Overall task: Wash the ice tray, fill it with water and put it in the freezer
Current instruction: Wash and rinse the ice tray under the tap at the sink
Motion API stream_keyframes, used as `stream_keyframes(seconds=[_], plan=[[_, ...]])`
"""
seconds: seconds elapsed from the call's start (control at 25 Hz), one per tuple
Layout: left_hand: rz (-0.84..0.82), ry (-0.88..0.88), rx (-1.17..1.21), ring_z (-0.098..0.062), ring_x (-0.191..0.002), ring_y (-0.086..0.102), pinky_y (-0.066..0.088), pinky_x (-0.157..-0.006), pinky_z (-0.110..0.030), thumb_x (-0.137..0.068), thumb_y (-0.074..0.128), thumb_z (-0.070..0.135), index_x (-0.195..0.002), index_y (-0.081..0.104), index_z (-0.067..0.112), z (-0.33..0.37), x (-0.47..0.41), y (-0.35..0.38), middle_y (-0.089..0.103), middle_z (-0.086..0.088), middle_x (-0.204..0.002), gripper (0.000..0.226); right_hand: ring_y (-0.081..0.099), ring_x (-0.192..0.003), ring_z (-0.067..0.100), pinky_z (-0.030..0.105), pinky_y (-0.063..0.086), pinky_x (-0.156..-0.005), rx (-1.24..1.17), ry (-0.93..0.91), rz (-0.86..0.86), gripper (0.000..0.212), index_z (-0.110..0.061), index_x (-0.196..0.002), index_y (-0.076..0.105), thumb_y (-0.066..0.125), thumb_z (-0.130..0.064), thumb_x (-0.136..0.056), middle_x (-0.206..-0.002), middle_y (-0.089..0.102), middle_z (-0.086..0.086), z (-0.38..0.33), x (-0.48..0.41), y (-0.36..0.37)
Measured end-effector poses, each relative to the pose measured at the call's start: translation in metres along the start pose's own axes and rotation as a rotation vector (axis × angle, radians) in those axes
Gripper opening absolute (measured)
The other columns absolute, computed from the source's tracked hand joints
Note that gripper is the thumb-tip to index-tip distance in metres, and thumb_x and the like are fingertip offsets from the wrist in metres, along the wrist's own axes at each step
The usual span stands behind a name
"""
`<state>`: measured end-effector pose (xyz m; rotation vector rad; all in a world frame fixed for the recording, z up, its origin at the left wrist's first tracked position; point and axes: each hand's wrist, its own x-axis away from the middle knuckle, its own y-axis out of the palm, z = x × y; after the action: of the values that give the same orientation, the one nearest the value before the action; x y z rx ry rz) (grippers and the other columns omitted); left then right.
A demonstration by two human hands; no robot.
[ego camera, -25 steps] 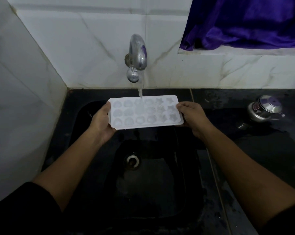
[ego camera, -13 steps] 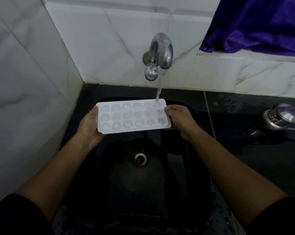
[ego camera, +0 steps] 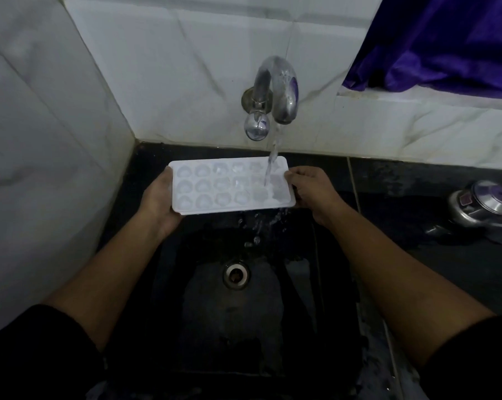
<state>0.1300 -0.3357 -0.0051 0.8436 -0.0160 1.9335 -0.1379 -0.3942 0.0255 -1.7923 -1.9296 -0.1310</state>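
Note:
A white ice tray with several shaped cells is held level over the black sink. My left hand grips its left end and my right hand grips its right end. A metal tap on the tiled wall runs, and its stream falls onto the cells at the tray's right end. Water spills over the tray's near right edge and drips into the basin.
The sink drain lies below the tray. A steel lidded pot stands on the black counter at the right. Purple cloth hangs over the ledge at the upper right. White marble walls close the left and back.
The stream now lands on the tray's right end rather than its middle, and water overflows the near edge. The view has shifted, so the tap sits further right.

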Motion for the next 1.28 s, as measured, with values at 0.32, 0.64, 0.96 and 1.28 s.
stream_keyframes(seconds=[0.32,0.64,0.96,1.28], plan=[[-0.103,-0.088,-0.024,-0.032,-0.113,0.073,0.059,-0.088,-0.047,-0.114,0.032,0.045,-0.126,0.068,0.012,-0.026,-0.004,0.061,0.075,-0.014,-0.128,0.05,0.074,-0.085,0.024,0.029,0.058,-0.059,-0.087,0.032,0.116,0.019,-0.013,-0.094,0.073,0.057,-0.016,-0.105,-0.097,0.076,0.01,0.021,0.004,-0.059],[-0.213,-0.151,-0.041,-0.034,-0.11,0.076,0.059,-0.09,-0.051,-0.114,0.032,0.046,-0.134,0.066,0.009,-0.05,0.003,0.1,0.076,-0.015,-0.126,0.054,0.074,-0.082,0.021,0.031,0.062,-0.064,-0.111,0.043,0.214,0.019,-0.01,-0.097,0.074,0.058,-0.016,-0.104,-0.097,0.077,0.011,0.045,0.017,-0.103],[-0.219,-0.174,0.004,-0.034,-0.114,0.074,0.062,-0.085,-0.049,-0.112,0.034,0.051,-0.137,0.063,0.01,-0.066,0.026,0.058,0.074,-0.015,-0.131,0.056,0.075,-0.078,0.02,0.029,0.058,-0.059,-0.058,0.024,0.144,0.021,-0.006,-0.097,0.074,0.057,-0.016,-0.105,-0.09,0.077,0.01,0.065,0.041,-0.084],[-0.006,-0.017,0.003,-0.03,-0.107,0.077,0.062,-0.078,-0.043,-0.11,0.04,0.053,-0.129,0.069,0.013,-0.049,0.051,-0.019,0.08,-0.009,-0.117,0.052,0.064,-0.109,0.022,0.037,0.054,-0.088,0.598,-0.39,0.016,0.046,-0.022,-0.147,0.046,0.056,-0.026,-0.103,-0.13,0.061,0.002,0.054,0.06,-0.015]])
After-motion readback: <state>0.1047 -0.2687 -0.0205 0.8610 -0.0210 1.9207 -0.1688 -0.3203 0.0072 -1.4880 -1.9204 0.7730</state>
